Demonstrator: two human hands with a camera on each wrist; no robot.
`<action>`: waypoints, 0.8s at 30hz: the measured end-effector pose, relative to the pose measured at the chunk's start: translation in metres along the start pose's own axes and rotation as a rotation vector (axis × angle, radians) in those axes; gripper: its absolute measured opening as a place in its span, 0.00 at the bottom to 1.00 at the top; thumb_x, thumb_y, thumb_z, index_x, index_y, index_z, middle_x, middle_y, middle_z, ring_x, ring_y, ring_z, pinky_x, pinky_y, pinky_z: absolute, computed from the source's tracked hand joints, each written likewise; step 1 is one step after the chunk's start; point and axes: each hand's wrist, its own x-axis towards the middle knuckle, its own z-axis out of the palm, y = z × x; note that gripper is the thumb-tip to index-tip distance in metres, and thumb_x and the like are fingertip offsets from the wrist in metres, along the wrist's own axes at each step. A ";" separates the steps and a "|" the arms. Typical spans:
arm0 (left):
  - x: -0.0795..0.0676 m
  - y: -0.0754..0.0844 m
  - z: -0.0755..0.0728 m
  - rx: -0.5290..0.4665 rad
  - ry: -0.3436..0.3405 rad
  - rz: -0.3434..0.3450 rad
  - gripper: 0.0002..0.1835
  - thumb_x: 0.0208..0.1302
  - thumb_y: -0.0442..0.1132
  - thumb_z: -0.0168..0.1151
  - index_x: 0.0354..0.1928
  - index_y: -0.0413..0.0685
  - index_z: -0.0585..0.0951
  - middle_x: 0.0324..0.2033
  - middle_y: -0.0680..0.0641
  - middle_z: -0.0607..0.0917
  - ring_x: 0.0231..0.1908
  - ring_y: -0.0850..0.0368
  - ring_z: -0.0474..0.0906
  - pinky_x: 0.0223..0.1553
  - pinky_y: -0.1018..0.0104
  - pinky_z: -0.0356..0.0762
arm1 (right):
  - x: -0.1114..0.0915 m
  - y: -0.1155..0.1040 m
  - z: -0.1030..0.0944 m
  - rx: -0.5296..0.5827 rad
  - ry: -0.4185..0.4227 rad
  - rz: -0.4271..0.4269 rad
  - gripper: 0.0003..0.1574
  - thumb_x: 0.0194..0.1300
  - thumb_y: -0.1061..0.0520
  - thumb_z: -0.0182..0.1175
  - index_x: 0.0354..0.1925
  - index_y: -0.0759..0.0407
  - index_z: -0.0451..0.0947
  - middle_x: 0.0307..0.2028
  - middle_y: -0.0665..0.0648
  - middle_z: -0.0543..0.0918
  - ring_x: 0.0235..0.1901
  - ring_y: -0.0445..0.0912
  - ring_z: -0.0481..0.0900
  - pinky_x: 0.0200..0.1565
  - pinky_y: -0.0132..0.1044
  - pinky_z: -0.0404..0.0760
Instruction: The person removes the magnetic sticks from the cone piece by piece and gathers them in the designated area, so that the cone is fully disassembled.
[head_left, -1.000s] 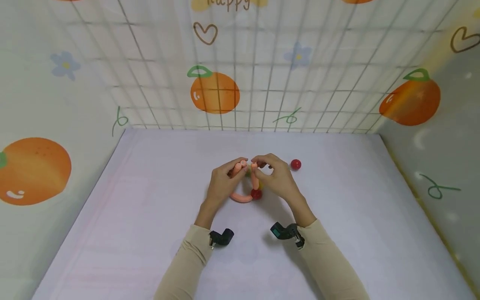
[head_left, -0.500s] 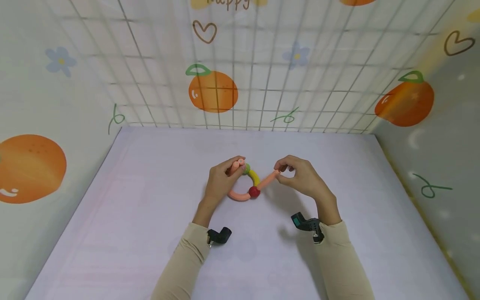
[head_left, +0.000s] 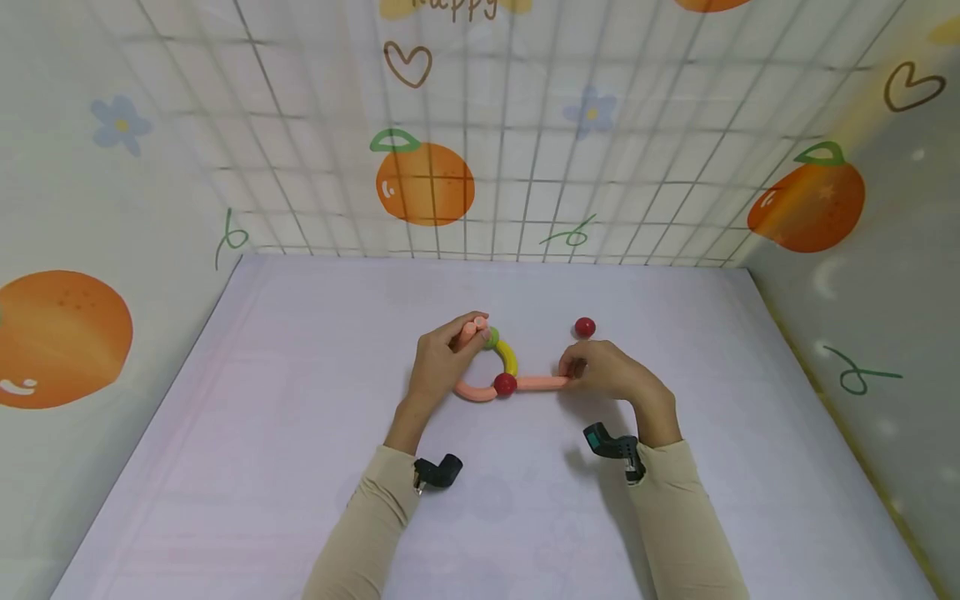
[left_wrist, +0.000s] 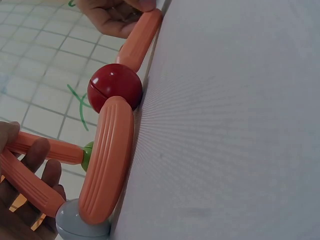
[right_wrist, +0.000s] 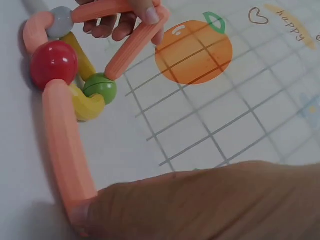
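A ring of toy building rods and balls lies on the table: a red ball [head_left: 506, 384], a curved orange rod [head_left: 476, 392], a yellow curved rod [head_left: 509, 358], a green ball [head_left: 492, 337] and a grey ball [right_wrist: 60, 22]. My left hand [head_left: 437, 364] pinches the upper ends of two orange rods [left_wrist: 35, 185], which lean together above the green and grey balls. Between the thumb and fingers of my right hand [head_left: 615, 372] is the far end of another orange rod [head_left: 540, 383]. That rod runs low from the red ball out to the right.
A loose red ball [head_left: 585, 327] sits on the pale table [head_left: 300, 400] just beyond my right hand. Behind the table rises a curtain [head_left: 517, 167] printed with oranges and a grid. Both wrists carry black cameras.
My right hand has moved right and down, swinging its orange rod from near the other rod tops to low beside the red ball. My left hand keeps its grip, almost still.
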 end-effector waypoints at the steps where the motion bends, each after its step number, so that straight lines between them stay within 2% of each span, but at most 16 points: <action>1: 0.000 0.000 0.000 -0.002 0.000 -0.001 0.16 0.67 0.47 0.68 0.56 0.59 0.85 0.49 0.56 0.87 0.52 0.63 0.80 0.54 0.62 0.77 | 0.000 0.000 0.001 -0.001 -0.023 0.016 0.08 0.58 0.65 0.70 0.36 0.55 0.83 0.32 0.49 0.81 0.35 0.46 0.76 0.43 0.42 0.76; 4: 0.001 0.001 0.000 -0.007 -0.001 -0.004 0.16 0.67 0.47 0.68 0.56 0.60 0.85 0.49 0.56 0.87 0.52 0.64 0.80 0.54 0.62 0.77 | 0.001 -0.001 0.002 -0.007 -0.062 0.046 0.08 0.59 0.63 0.70 0.38 0.56 0.83 0.32 0.50 0.81 0.35 0.46 0.76 0.42 0.42 0.76; 6: 0.001 0.001 -0.001 -0.015 -0.007 -0.002 0.17 0.66 0.47 0.68 0.56 0.60 0.85 0.50 0.56 0.87 0.53 0.64 0.80 0.54 0.62 0.77 | 0.001 -0.005 0.003 0.001 -0.028 0.022 0.09 0.60 0.62 0.70 0.40 0.58 0.83 0.34 0.51 0.82 0.36 0.47 0.77 0.43 0.43 0.77; 10: 0.001 0.000 -0.002 -0.019 -0.027 -0.002 0.19 0.65 0.50 0.69 0.57 0.61 0.84 0.51 0.57 0.86 0.52 0.64 0.80 0.52 0.63 0.77 | 0.004 -0.020 0.009 0.031 0.093 -0.116 0.14 0.62 0.61 0.69 0.46 0.63 0.83 0.39 0.54 0.83 0.41 0.50 0.78 0.47 0.51 0.78; 13: 0.001 0.000 -0.004 -0.003 -0.032 0.010 0.20 0.65 0.52 0.69 0.58 0.60 0.84 0.47 0.57 0.86 0.44 0.63 0.80 0.44 0.66 0.78 | 0.010 -0.036 0.020 0.070 0.134 -0.221 0.16 0.63 0.61 0.68 0.49 0.65 0.82 0.41 0.57 0.83 0.43 0.51 0.78 0.48 0.54 0.78; 16: 0.001 0.000 -0.006 0.013 -0.043 0.028 0.20 0.66 0.50 0.68 0.58 0.58 0.84 0.44 0.54 0.87 0.37 0.59 0.78 0.37 0.66 0.77 | 0.015 -0.050 0.031 0.053 0.125 -0.262 0.16 0.63 0.59 0.69 0.48 0.63 0.83 0.42 0.56 0.83 0.43 0.50 0.78 0.45 0.48 0.79; 18: 0.002 0.001 -0.010 0.035 -0.074 0.037 0.20 0.66 0.50 0.68 0.60 0.60 0.83 0.44 0.54 0.86 0.35 0.59 0.78 0.35 0.65 0.77 | 0.017 -0.054 0.037 0.000 0.111 -0.269 0.13 0.62 0.60 0.70 0.46 0.61 0.85 0.40 0.54 0.83 0.41 0.48 0.78 0.44 0.43 0.79; 21: 0.004 0.003 -0.018 0.094 -0.133 0.048 0.24 0.65 0.51 0.68 0.63 0.65 0.79 0.46 0.57 0.84 0.37 0.60 0.79 0.37 0.64 0.78 | 0.018 -0.058 0.042 -0.084 0.108 -0.255 0.11 0.59 0.62 0.72 0.42 0.58 0.87 0.38 0.51 0.84 0.39 0.46 0.79 0.42 0.38 0.78; 24: 0.008 0.007 -0.028 0.141 -0.153 0.087 0.24 0.65 0.50 0.68 0.63 0.65 0.79 0.45 0.59 0.83 0.39 0.61 0.79 0.40 0.62 0.79 | 0.018 -0.059 0.044 -0.126 0.133 -0.255 0.12 0.58 0.62 0.74 0.43 0.58 0.87 0.38 0.51 0.84 0.39 0.46 0.80 0.42 0.38 0.78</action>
